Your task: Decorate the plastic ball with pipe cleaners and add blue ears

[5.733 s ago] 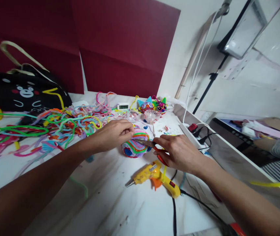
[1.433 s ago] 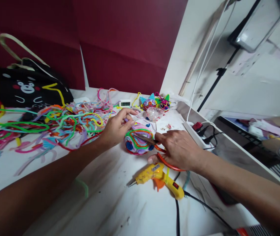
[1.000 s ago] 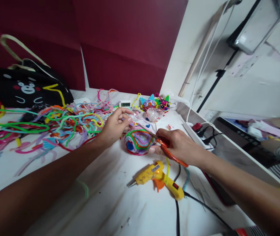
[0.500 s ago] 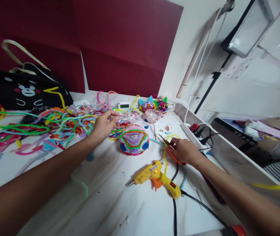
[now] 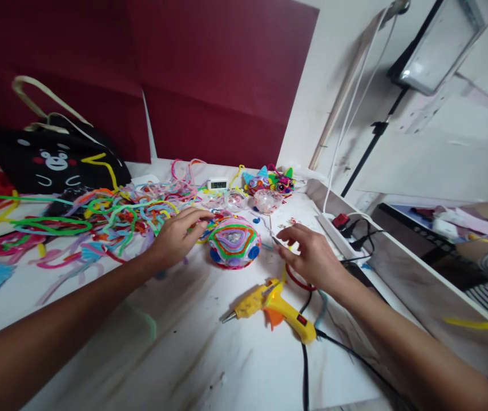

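A ball-shaped craft piece (image 5: 234,242) stands on the white table, covered in bands of coloured pipe cleaners with blue coils low on its sides. My left hand (image 5: 179,237) is at its left edge, fingers stretched out and holding nothing I can see. To the right of the ball, my right hand (image 5: 312,254) hovers with thumb and fingers apart. Under it lie scissors with red-orange handles (image 5: 298,279), partly hidden by the hand. A thin pale pipe cleaner (image 5: 270,224) is close to its fingertips. Nearer to me rests a yellow glue gun (image 5: 269,302), nozzle pointing left.
Tangled pipe cleaners (image 5: 115,217) spread over the left side, before a black bag (image 5: 55,162). Behind the ball are a small digital clock (image 5: 218,184), clear plastic shells (image 5: 268,201) and two finished figures (image 5: 257,180). A power strip (image 5: 342,234) lies along the right-hand ledge.
My right hand has let go of the scissors, which now lie below it, and has shifted slightly left. My left hand has lowered and flattened beside the ball.
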A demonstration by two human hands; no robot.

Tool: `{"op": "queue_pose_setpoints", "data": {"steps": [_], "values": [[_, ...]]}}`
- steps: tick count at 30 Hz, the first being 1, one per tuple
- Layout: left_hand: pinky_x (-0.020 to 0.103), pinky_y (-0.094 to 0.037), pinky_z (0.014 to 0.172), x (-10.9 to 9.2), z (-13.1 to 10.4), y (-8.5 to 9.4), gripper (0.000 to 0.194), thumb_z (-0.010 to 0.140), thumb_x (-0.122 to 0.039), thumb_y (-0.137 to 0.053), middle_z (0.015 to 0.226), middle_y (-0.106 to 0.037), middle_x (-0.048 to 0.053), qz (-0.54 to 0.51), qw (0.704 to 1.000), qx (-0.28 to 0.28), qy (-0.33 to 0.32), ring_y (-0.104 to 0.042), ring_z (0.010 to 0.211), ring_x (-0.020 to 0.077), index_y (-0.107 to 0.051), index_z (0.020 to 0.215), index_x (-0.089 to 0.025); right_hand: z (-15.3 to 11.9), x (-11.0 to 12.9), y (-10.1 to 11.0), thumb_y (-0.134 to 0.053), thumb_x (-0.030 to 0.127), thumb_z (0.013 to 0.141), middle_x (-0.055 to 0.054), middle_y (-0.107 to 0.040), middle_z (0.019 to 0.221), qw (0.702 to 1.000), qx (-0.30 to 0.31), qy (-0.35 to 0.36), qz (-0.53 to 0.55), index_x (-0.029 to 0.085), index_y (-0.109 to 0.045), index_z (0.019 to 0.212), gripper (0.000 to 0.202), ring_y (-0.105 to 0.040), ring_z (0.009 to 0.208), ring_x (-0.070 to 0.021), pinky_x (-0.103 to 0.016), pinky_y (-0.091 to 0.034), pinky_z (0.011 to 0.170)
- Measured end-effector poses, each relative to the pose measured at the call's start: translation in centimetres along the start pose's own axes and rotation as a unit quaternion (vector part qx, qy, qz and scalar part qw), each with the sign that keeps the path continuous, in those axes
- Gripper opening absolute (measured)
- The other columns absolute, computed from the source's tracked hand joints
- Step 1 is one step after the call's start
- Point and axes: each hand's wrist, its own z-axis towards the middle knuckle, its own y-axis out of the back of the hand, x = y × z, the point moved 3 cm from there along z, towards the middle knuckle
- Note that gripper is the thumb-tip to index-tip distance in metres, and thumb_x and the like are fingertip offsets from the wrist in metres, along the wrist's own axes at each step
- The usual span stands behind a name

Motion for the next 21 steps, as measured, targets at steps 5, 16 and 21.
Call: {"op": "queue_pose_setpoints", "data": {"steps": [5, 16, 21], "values": [[0.035, -0.040, 0.106, -1.3, -0.4, -0.9, 0.056, 0.085, -0.048, -0.056, 0.137, -0.053, 0.009, -0.112, 0.992, 0.063, -0.016, -0.050, 0.126, 0.0280, -0.052, 0.132, -0.018, 0.4, 3.5, -0.2, -0.063, 0.024, 0.084, -0.007, -0.062, 0.099, 0.982, -0.092, 0.094, 0.136, 0.018, -0.062, 0.104, 0.021, -0.059, 0.094, -0.0200, -0.031, -0.048, 0.079], [0.030, -0.043, 0.102, -1.0, -0.1, -1.8, 0.041, 0.088, -0.041, -0.058, 0.126, -0.060, 0.007, -0.113, 0.991, 0.058, -0.049, -0.055, 0.118, 0.0215, -0.059, 0.122, -0.019, 1.2, 4.6, -2.0, -0.065, 0.023, 0.082, -0.008, -0.059, 0.099, 0.979, -0.084, 0.111, 0.147, 0.018, -0.060, 0.103, 0.022, -0.056, 0.093, -0.0215, -0.035, -0.048, 0.082], [0.032, -0.044, 0.101, -1.1, -0.3, -1.8, 0.037, 0.090, -0.038, -0.056, 0.123, -0.062, 0.008, -0.104, 0.992, 0.045, -0.057, -0.056, 0.116, 0.0215, -0.061, 0.119, -0.017, 1.1, 4.7, -2.3, -0.064, 0.021, 0.083, -0.009, -0.059, 0.099, 0.979, -0.088, 0.119, 0.141, 0.015, -0.060, 0.103, 0.021, -0.056, 0.093, -0.0219, -0.035, -0.047, 0.082]]}}
